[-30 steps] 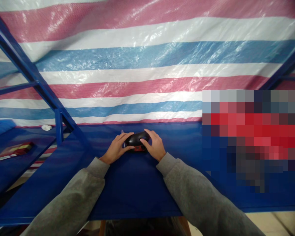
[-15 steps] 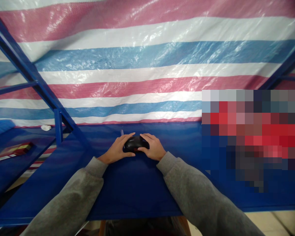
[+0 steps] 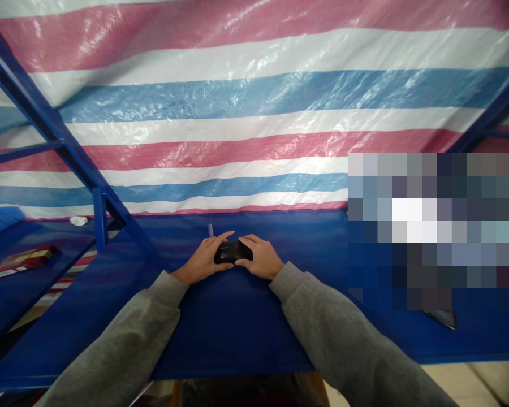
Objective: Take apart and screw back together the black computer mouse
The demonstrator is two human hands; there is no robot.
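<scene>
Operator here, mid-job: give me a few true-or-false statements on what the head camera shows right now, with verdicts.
1. The left hand and right hand both hold a glossy black object. True.
2. The left hand holds a red box. False: a red-and-yellow box lies on the blue shelf at left, apart from the hands.
3. Grey sleeves cover both forearms. True.
4. The backdrop is plain white sheeting. False: it is a tarpaulin striped red, white and blue.
5. A thin purple stick shows just beyond the left hand. True.
</scene>
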